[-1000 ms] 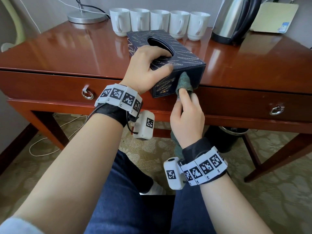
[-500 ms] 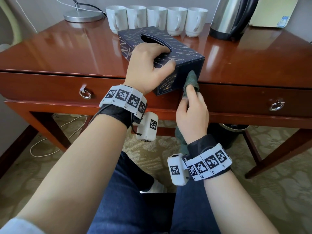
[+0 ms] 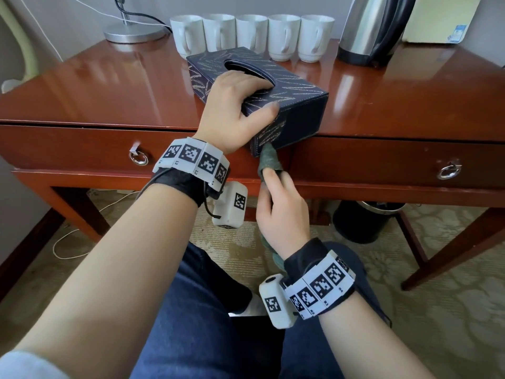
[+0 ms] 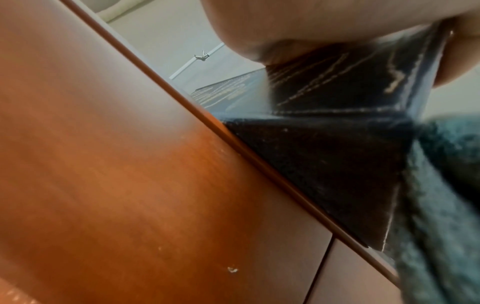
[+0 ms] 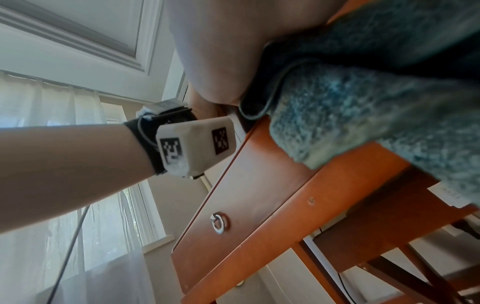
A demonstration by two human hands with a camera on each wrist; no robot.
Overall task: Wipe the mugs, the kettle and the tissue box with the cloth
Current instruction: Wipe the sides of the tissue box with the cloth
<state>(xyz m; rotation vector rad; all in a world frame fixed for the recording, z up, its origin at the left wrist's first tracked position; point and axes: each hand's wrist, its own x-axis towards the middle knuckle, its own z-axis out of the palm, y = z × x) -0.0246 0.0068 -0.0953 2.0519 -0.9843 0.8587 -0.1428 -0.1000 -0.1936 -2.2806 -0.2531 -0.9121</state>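
A dark blue tissue box (image 3: pixel 297 105) with a pale leaf pattern sits at the desk's front edge, its near corner overhanging. My left hand (image 3: pixel 235 105) grips it from above, fingers in the top slot and thumb on the near end face. My right hand (image 3: pixel 278 206) holds a teal cloth (image 3: pixel 269 158), whose tip touches the lower left corner of that end face. The box (image 4: pixel 337 144) and cloth (image 4: pixel 441 195) show close up in the left wrist view; the cloth (image 5: pixel 363 107) fills the right wrist view. Several white mugs (image 3: pixel 251 35) and a steel kettle (image 3: pixel 366 28) stand at the back.
A lamp base (image 3: pixel 134 34) with cables stands back left on the wooden desk (image 3: pixel 95 86), a pale flat box (image 3: pixel 440 20) back right. Two drawers with ring pulls (image 3: pixel 138 157) face me. A dark bin (image 3: pixel 363 222) stands under the desk. My knees are below.
The cloth has slid down and left across the box's end face, from its right part to the lower left corner. The left hand has kept its hold on the box.
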